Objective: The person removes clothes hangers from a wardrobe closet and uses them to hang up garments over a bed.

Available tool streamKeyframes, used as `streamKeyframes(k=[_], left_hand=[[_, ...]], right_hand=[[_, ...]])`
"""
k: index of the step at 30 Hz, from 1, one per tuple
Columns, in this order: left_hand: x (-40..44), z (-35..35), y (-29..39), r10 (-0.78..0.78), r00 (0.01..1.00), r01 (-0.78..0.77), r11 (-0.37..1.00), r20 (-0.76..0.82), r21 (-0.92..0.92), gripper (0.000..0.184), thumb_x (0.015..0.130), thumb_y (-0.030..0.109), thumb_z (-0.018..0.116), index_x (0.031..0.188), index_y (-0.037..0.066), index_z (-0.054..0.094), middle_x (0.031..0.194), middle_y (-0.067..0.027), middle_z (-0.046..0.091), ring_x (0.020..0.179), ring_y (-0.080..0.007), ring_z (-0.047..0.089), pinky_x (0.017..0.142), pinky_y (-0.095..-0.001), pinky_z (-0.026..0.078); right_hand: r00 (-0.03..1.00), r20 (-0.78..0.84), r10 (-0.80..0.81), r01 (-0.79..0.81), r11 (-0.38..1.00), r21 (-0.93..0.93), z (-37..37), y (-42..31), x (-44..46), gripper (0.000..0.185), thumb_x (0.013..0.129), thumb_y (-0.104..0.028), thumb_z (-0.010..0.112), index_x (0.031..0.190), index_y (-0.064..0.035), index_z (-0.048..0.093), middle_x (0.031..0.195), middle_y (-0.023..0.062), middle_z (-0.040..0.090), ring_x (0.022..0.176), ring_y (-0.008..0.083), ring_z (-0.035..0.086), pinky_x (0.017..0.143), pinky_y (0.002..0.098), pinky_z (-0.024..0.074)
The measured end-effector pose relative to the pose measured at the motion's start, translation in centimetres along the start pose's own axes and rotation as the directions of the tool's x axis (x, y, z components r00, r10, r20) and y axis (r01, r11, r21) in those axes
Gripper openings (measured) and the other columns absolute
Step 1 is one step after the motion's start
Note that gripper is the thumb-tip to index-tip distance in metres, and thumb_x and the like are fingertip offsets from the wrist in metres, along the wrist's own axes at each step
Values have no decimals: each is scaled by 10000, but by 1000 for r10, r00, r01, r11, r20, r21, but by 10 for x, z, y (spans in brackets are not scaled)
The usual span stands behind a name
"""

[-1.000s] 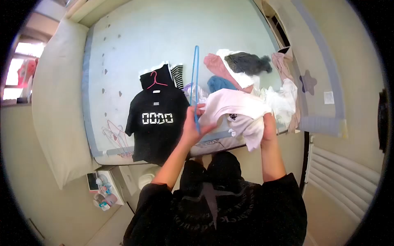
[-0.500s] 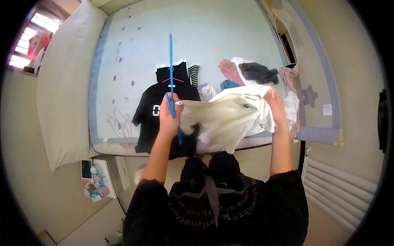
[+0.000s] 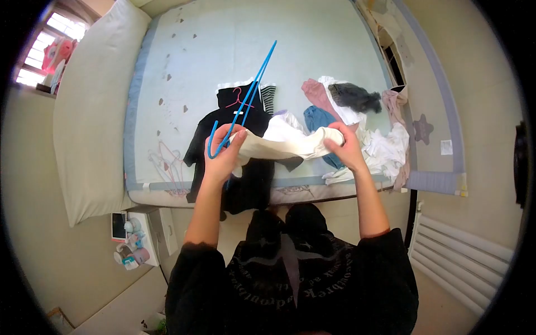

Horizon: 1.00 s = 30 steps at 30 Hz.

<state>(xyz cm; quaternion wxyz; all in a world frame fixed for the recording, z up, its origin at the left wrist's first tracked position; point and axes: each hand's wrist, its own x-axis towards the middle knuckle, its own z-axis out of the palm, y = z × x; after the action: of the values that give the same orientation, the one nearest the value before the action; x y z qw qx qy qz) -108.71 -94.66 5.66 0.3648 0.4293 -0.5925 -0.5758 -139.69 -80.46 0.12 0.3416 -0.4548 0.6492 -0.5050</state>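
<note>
Between my hands a white garment (image 3: pixel 279 146) is stretched sideways above the near edge of the bed. My left hand (image 3: pixel 224 149) is closed on its left end and also holds a blue hanger (image 3: pixel 254 86), which sticks up and away. My right hand (image 3: pixel 346 147) pinches the garment's right end. Beneath and left of my left hand lies a black shirt (image 3: pixel 204 137), with a pink hanger (image 3: pixel 240 99) at its top over other dark clothing. Past my right hand is a pile with a blue piece (image 3: pixel 318 118) and a dark grey piece (image 3: pixel 354 97).
The bed (image 3: pixel 240 33) has a long pillow (image 3: pixel 95 123) on its left. White clothes (image 3: pixel 391 148) lie at its right edge. A small cabinet (image 3: pixel 153 234) with items on it stands at the lower left, a white radiator (image 3: pixel 463 251) at the lower right.
The white garment went from hanging loosely to a narrow, bunched band between my hands. The blue hanger swung from upright to leaning right. My right hand has moved left, nearer my left hand.
</note>
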Motion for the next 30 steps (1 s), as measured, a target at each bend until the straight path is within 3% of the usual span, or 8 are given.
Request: streamKeyframes(k=[3, 4, 10, 20, 23, 25, 28, 30], left_hand=[[-10, 1, 2, 28, 1000, -28, 998, -5, -47, 178, 934, 198, 727, 949, 26, 682, 794, 43, 611, 717, -36, 495, 630, -204, 388], [-13, -1, 5, 5, 999, -5, 1000, 40, -17, 168, 942, 185, 708, 974, 24, 674, 824, 21, 629, 732, -42, 528, 649, -204, 416], [-25, 7, 9, 22, 998, -22, 1000, 61, 12, 138, 948, 167, 696, 953, 33, 662, 766, 61, 564, 689, -19, 459, 618, -197, 354], [-45, 21, 0, 11, 990, -2, 998, 141, -62, 110, 951, 135, 700, 983, 38, 661, 778, 70, 557, 667, -13, 443, 590, -187, 329], [-46, 19, -4, -20, 987, 24, 999, 161, -21, 142, 930, 151, 717, 981, 24, 678, 833, 4, 656, 754, -60, 545, 677, -222, 432], [-46, 20, -7, -21, 990, 23, 1000, 140, -14, 149, 934, 158, 713, 980, 21, 673, 822, 4, 650, 746, -58, 537, 668, -221, 424], [-45, 21, -13, -33, 993, 38, 998, 115, -40, 162, 940, 167, 709, 983, 16, 669, 816, 6, 646, 747, -58, 535, 669, -222, 425], [-45, 24, -12, -35, 995, 39, 998, 90, -44, 170, 943, 174, 707, 983, 14, 668, 817, 6, 647, 750, -60, 539, 674, -224, 431]], right_hand=[[998, -30, 59, -64, 974, -216, 12, -18, -5, 413, 724, -304, 889, 940, -33, 666, 882, 60, 695, 840, 108, 649, 785, 274, 510], [993, -114, 39, -64, 973, -220, 18, -17, -5, 466, 645, -373, 919, 826, -38, 650, 813, 79, 693, 749, 184, 673, 735, 328, 516], [956, -264, -129, -68, 777, -626, 30, 2, -1, 595, 659, -565, 833, 862, -55, 603, 885, 129, 612, 870, 328, 596, 829, 457, 408], [909, -402, -108, -190, 750, -633, 38, 39, -5, 399, 688, -399, 767, 860, -73, 613, 954, 113, 581, 960, 338, 551, 878, 470, 359], [901, -410, -142, -184, 730, -658, 39, 51, -8, 356, 698, -380, 757, 840, -89, 609, 961, 104, 575, 979, 341, 539, 880, 469, 353], [897, -410, -166, -163, 738, -655, 39, 57, -11, 327, 707, -363, 751, 835, -100, 604, 970, 96, 567, 1002, 344, 527, 885, 469, 346], [841, -456, -291, -133, 707, -695, 37, 48, -14, 241, 767, -269, 731, 825, -82, 590, 854, 74, 565, 868, 327, 553, 798, 444, 404], [902, -428, -60, -166, 866, -472, 30, 53, -13, 195, 827, -220, 708, 829, -67, 587, 766, 63, 568, 738, 287, 558, 696, 414, 432]])
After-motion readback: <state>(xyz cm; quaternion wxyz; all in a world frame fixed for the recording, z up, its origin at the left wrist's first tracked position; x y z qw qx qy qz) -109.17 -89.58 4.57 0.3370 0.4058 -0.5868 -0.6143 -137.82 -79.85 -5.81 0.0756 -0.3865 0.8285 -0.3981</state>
